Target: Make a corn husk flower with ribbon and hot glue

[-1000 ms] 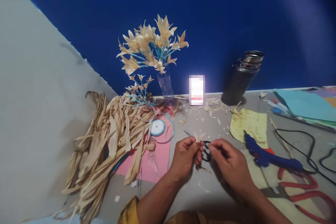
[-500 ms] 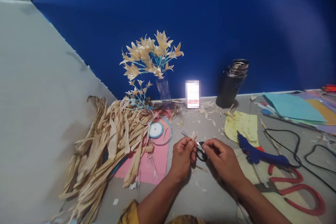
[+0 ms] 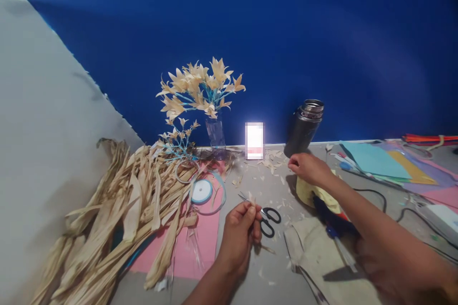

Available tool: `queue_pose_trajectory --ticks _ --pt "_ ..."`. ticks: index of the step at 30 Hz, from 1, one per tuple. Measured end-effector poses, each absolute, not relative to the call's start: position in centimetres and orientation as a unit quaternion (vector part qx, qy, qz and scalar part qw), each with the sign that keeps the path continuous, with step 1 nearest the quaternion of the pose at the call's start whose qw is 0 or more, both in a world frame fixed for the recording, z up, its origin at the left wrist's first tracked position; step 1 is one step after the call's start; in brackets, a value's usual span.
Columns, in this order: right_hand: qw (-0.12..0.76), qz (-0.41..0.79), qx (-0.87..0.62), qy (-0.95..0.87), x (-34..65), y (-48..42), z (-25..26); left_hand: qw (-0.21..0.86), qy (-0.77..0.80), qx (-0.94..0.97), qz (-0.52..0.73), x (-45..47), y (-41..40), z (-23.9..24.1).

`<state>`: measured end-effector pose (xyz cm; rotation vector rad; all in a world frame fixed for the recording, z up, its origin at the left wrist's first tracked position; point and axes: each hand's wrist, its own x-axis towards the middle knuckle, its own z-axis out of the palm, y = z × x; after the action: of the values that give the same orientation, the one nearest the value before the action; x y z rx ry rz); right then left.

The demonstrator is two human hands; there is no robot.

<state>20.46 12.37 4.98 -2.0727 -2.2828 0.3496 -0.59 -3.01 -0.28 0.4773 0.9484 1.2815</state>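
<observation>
My left hand point(image 3: 240, 229) is closed in a pinch on a small pale husk flower piece point(image 3: 250, 198), held just above the table. Small black-handled scissors point(image 3: 269, 217) lie on the table right beside that hand, with no hand on them. My right hand point(image 3: 307, 167) is stretched forward over the husk scraps point(image 3: 272, 158) near the metal flask point(image 3: 305, 127). Its fingers are bunched together at the table surface, and what they hold is hidden.
A heap of dried husk strips point(image 3: 121, 214) fills the left, partly over pink paper point(image 3: 202, 243) with a blue ribbon spool point(image 3: 201, 191). A vase of husk flowers point(image 3: 215, 134) and a bright screen point(image 3: 254, 140) stand by the blue wall. A blue glue gun point(image 3: 331, 214), yellow paper point(image 3: 309, 193), coloured sheets point(image 3: 375, 159) and cables lie on the right.
My right hand left the scissors, which now lie on the table, and reached forward to the scraps by the flask. The left hand kept its pinch. The view tilted up.
</observation>
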Motion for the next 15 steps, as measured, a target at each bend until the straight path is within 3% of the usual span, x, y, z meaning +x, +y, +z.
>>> queue_pose_trajectory --ticks 5,15 --pt "-0.026 0.146 -0.649 -0.746 18.9 18.1 2.2 0.686 0.416 0.179 0.570 -1.1 -2.9 -0.1" --pt "-0.019 0.123 -0.636 -0.762 17.7 23.0 -1.3 0.720 0.400 0.183 0.538 -1.3 -3.1 -1.0"
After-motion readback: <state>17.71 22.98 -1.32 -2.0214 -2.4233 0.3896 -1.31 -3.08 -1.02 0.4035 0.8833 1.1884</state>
